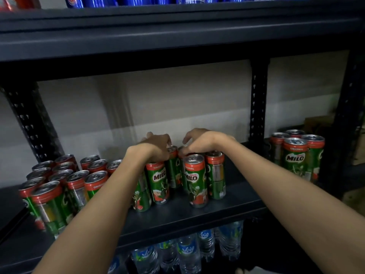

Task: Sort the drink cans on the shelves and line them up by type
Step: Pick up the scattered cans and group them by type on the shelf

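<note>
We were at the dark shelf with both arms reaching in. Our left hand sat on top of the middle bunch of Milo cans, with its fingers bent down over the can tops. Our right hand did the same, just beside it. Each hand looked like it was holding a can by its top, but we could not tell which can, because the hands covered those tops.

All the cans stood straight up, tall way pointing at the shelf above. The cans we wanted were right under our hands, so a lift would have to go straight up, and a slide would go sideways. The big bunch of the same cans stood to the left, close to our left arm. A small bunch stood far off to the right, nearer our right hand. We think the middle cans should go to join the big bunch, and the left hand was closer for that.

Some things were hard to see. Our left arm hid part of the cans between the two bunches. The blue cans on the top shelf were cut off. The water bottles below were dim and half hidden.
</note>
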